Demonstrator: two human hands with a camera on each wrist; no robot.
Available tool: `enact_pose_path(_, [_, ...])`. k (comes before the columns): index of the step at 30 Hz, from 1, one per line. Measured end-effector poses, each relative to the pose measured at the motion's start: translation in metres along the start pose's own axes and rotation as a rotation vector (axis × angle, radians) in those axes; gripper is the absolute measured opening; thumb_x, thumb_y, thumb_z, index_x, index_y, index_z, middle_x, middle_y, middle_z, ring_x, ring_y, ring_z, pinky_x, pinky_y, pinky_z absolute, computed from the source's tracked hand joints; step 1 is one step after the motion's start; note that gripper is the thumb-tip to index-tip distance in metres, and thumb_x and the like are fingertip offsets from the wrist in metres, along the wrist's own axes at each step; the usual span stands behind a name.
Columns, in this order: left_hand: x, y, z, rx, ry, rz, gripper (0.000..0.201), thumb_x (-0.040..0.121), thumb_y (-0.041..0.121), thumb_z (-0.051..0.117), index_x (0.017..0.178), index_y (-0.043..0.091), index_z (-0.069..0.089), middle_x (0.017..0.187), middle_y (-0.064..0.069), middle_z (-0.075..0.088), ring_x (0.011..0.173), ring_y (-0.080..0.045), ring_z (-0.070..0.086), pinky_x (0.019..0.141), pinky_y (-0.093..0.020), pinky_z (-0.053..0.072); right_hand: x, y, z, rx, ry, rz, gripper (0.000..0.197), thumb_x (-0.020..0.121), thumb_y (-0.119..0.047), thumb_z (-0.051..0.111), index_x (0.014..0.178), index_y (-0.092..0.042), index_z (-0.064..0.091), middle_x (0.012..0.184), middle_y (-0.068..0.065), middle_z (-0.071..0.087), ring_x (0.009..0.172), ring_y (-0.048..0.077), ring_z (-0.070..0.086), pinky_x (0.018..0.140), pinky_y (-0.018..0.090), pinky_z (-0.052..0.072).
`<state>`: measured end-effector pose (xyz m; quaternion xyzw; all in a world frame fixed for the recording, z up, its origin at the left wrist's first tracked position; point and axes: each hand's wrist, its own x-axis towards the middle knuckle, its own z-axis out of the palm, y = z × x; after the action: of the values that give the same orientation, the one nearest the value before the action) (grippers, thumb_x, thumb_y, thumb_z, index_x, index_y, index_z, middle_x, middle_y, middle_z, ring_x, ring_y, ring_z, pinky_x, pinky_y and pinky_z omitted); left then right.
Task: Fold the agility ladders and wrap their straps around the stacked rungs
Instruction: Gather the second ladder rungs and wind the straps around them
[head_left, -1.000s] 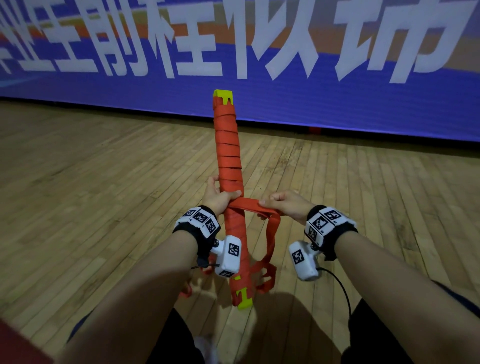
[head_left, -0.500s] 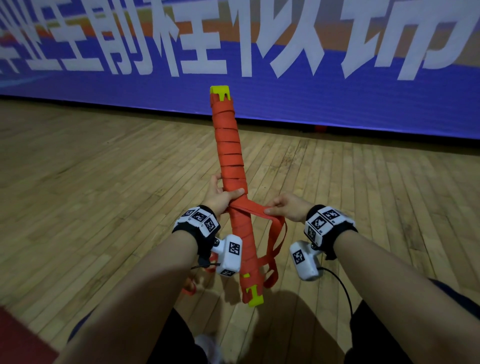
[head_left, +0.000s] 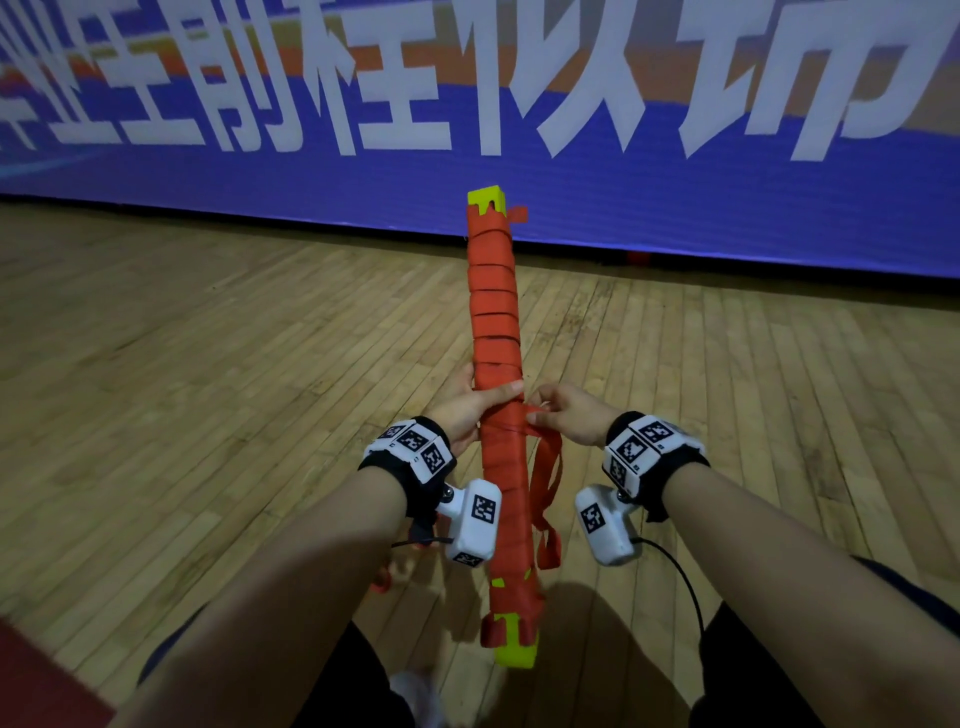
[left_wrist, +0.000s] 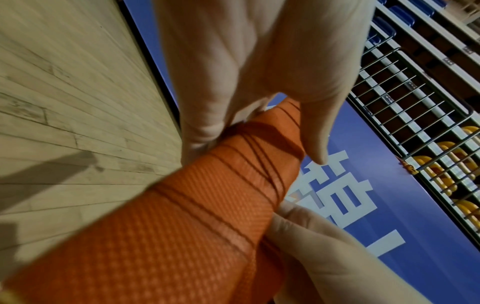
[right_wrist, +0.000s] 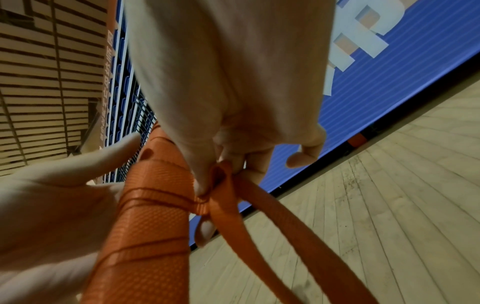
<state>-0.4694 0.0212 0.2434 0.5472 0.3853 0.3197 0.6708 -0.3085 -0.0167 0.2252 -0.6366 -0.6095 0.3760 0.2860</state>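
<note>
Above a wooden gym floor (head_left: 208, 415), the left hand (head_left: 462, 410) grips the strap-wrapped bundle of yellow-green plastic rungs (head_left: 496, 364) while the right hand (head_left: 566, 421) pinches the loose orange webbing strap (right_wrist: 228, 197), which could unwind if tension slackens.

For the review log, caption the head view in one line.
Left hand grips the strap-wrapped rung bundle while right hand pinches the loose orange strap beside it, above a wooden floor.

Rungs (head_left: 492, 200): hidden under orange strap (head_left: 496, 312) windings, only yellow-green end caps showing; left hand (head_left: 465, 408) fingers behind bundle, unseen in head view; banner (head_left: 675, 208) lettering cut off by top edge; left wrist view: near strap blurred; small orange item (head_left: 382, 579) by left forearm, unidentifiable
</note>
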Motion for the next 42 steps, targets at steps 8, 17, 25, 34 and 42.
enact_pose_path(8, [-0.004, -0.001, 0.004, -0.062, 0.08, -0.01, 0.042, 0.079, 0.003, 0.075, 0.11, 0.014, 0.049, 0.104, -0.016, 0.059, 0.099, -0.038, 0.061, 0.085, -0.066, 0.048, -0.001, 0.001, 0.002, 0.016, -0.064, -0.041, 0.02, 0.095, -0.005, 0.051, 0.08, -0.018, 0.055, 0.077, 0.0, 0.062, 0.075, 0.017, 0.058, 0.082, 0.037, 0.048])
enact_pose_path(17, [-0.006, 0.005, 0.001, -0.062, 0.093, -0.013, 0.055, 0.081, 0.005, 0.072, 0.127, 0.01, 0.044, 0.108, -0.009, 0.061, 0.082, -0.017, 0.064, 0.05, -0.029, 0.056, -0.001, 0.007, -0.003, 0.09, -0.074, -0.049, 0.021, 0.095, -0.006, 0.052, 0.079, -0.016, 0.061, 0.076, -0.002, 0.066, 0.081, 0.02, 0.056, 0.084, 0.032, 0.042])
enact_pose_path(25, [-0.003, 0.002, -0.005, 0.045, 0.118, 0.028, 0.05, 0.074, 0.009, 0.079, 0.118, 0.01, 0.053, 0.105, -0.005, 0.069, 0.082, -0.011, 0.066, 0.059, -0.02, 0.052, -0.006, 0.009, -0.006, 0.122, -0.049, -0.062, 0.023, 0.094, -0.004, 0.054, 0.076, -0.016, 0.062, 0.059, -0.017, 0.066, 0.06, -0.008, 0.06, 0.067, 0.01, 0.044])
enact_pose_path(34, [-0.007, 0.007, -0.012, -0.044, -0.024, 0.045, 0.032, 0.082, 0.003, 0.068, 0.108, 0.016, 0.055, 0.098, -0.001, 0.069, 0.09, -0.011, 0.066, 0.072, -0.027, 0.053, -0.013, 0.007, -0.014, 0.259, -0.02, -0.108, 0.015, 0.09, -0.002, 0.058, 0.079, -0.011, 0.063, 0.068, -0.003, 0.063, 0.058, 0.0, 0.059, 0.063, 0.014, 0.048])
enact_pose_path(42, [-0.009, 0.009, -0.009, -0.092, -0.105, 0.026, 0.03, 0.092, 0.007, 0.057, 0.122, 0.006, 0.056, 0.109, -0.008, 0.065, 0.1, -0.014, 0.063, 0.077, -0.029, 0.057, -0.026, -0.001, -0.01, 0.312, -0.071, -0.04, 0.017, 0.095, -0.013, 0.052, 0.11, -0.012, 0.061, 0.077, -0.008, 0.063, 0.067, 0.001, 0.055, 0.062, 0.015, 0.038])
